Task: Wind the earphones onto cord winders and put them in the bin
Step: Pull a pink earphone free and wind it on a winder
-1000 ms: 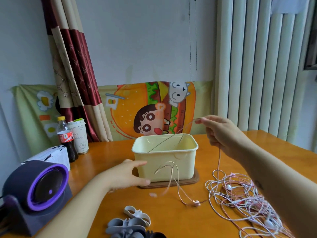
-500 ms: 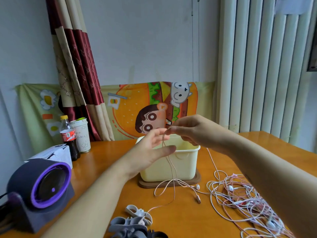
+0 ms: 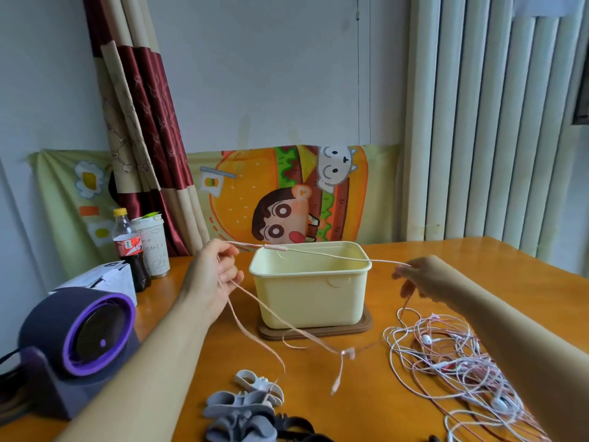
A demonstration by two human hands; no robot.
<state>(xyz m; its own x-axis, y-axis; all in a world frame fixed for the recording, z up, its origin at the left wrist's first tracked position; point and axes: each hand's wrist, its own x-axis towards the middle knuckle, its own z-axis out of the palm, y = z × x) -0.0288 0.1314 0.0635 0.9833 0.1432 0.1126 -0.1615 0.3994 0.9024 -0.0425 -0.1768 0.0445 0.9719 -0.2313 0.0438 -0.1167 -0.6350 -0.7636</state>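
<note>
A cream plastic bin [image 3: 312, 301] is seen at the centre of the wooden table [image 3: 478, 260], set on a brown board [image 3: 315, 332]. A pink earphone cord [image 3: 334, 256] is stretched taut just above the bin's open top, from 9 o'clock to 3 o'clock. At 9 o'clock it is gripped by the left hand [image 3: 216, 275], whose fingers are curled round it; loose strands hang from this hand toward 6 o'clock, blurred at their ends. At 3 o'clock it is pinched between thumb and fingertips of the right hand [image 3: 420, 279], and from there it drops to a tangle of earphones [image 3: 452, 362] lying at 4 o'clock. Grey and white cord winders [image 3: 248, 406] are heaped at 6 o'clock, on the table's near edge. A purple-rimmed fan [image 3: 79, 336] is placed at 8 o'clock, a cola bottle [image 3: 129, 247] at 10 o'clock.
</note>
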